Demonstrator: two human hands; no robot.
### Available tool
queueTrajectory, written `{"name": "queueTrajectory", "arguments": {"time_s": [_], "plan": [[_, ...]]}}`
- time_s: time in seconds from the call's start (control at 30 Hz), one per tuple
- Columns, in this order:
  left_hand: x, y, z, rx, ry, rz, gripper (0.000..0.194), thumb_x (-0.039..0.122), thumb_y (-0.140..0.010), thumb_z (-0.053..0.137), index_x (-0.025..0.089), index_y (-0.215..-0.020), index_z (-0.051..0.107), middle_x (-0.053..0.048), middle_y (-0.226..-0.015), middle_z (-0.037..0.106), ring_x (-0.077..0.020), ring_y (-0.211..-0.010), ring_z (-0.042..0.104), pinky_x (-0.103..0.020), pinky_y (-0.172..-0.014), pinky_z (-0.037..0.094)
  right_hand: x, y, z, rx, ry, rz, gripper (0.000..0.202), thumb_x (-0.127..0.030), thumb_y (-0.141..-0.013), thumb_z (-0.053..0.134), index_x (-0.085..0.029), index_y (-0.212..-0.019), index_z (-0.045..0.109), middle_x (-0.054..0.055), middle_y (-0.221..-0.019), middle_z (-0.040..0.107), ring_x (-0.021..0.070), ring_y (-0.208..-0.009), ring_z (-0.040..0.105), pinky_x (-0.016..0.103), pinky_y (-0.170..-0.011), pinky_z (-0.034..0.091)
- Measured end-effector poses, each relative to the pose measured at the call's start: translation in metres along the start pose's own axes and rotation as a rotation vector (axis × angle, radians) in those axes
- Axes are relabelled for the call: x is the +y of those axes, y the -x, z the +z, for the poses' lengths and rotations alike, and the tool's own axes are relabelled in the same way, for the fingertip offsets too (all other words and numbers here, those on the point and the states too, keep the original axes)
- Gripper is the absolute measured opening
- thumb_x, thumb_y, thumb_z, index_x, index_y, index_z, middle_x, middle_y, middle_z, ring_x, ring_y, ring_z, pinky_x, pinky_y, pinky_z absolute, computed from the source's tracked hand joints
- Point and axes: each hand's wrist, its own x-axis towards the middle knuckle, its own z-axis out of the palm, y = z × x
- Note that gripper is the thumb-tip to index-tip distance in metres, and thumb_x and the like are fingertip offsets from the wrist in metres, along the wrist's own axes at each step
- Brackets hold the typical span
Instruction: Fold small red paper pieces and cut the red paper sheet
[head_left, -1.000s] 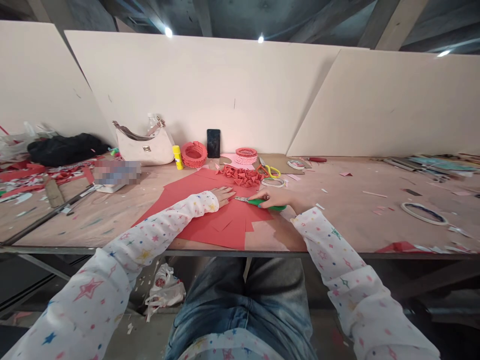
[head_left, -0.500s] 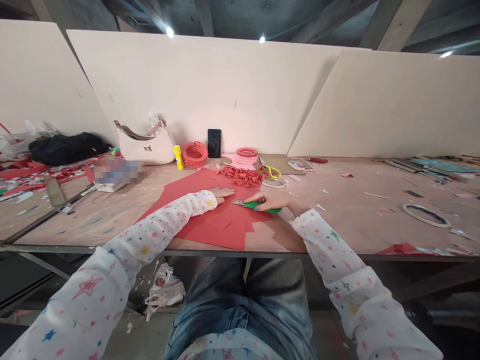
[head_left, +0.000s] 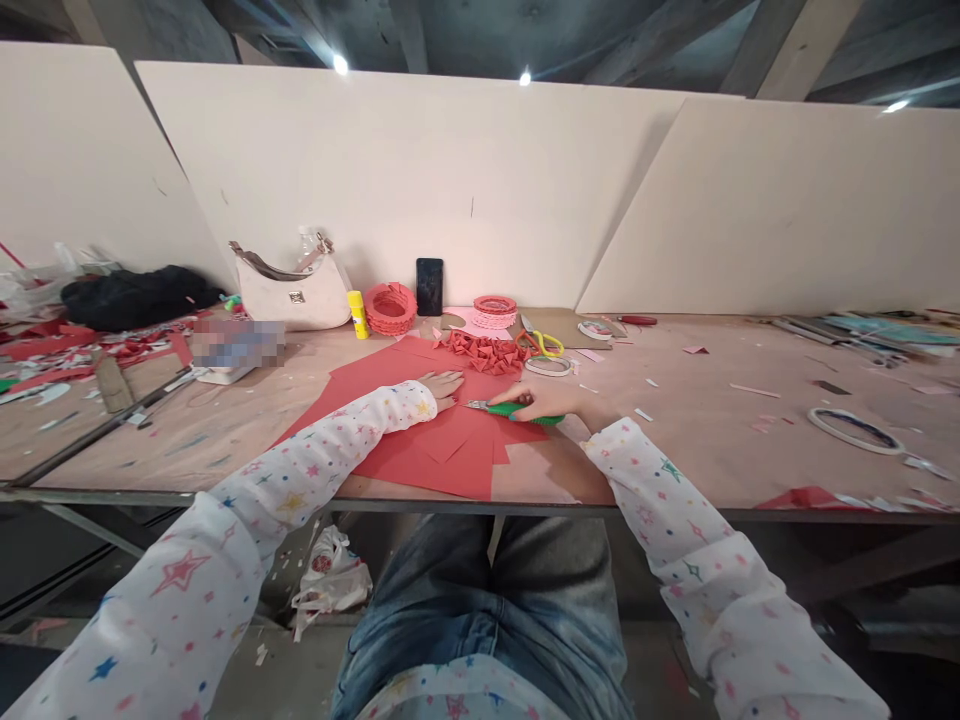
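Note:
A large red paper sheet [head_left: 420, 440] lies on the wooden table [head_left: 675, 450] in front of me. My left hand [head_left: 444, 385] rests flat on the paper, fingers together and spread forward. My right hand [head_left: 544, 402] grips a green-handled cutter [head_left: 510, 408] whose blade end points left toward my left hand, low over the paper. A heap of small folded red paper pieces [head_left: 484, 352] sits just behind both hands.
Behind are a white handbag [head_left: 289, 290], yellow glue stick [head_left: 358, 313], red woven ring [head_left: 389, 308], black phone [head_left: 429, 286], yellow-handled scissors [head_left: 538, 342] and tape rolls [head_left: 855, 430]. Paper scraps litter the left and right. A plastic bag [head_left: 330, 585] lies on the floor.
My right hand with the cutter has drawn slightly right and nearer along the paper. My left hand stays pressed on the sheet.

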Motion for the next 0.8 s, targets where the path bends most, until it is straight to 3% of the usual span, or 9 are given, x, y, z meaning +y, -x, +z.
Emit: {"name": "queueTrajectory", "arguments": {"time_s": [0.57, 0.8], "plan": [[0.0, 0.0, 0.0, -0.032, -0.001, -0.017, 0.051, 0.03, -0.082, 0.024, 0.013, -0.13, 0.016, -0.005, -0.137, 0.01, -0.0147, -0.125, 0.009, -0.033, -0.101, 0.01, 0.006, 0.002, -0.003, 0.048, 0.031, -0.017, 0.045, -0.017, -0.067, 0.05, -0.02, -0.112, 0.051, 0.002, -0.102, 0.059, 0.0164, -0.08, 0.052, 0.023, -0.067, 0.037], [0.004, 0.005, -0.003, -0.014, -0.002, -0.011, 0.051, 0.032, -0.082, 0.023, 0.016, -0.129, 0.017, -0.003, -0.137, 0.009, -0.0144, -0.125, 0.007, -0.032, -0.101, 0.009, -0.001, -0.005, 0.004, 0.054, 0.056, -0.044, 0.045, -0.013, -0.068, 0.045, -0.024, -0.111, 0.051, -0.003, -0.086, 0.061, 0.01, -0.061, 0.046, 0.019, -0.052, 0.032]]}}
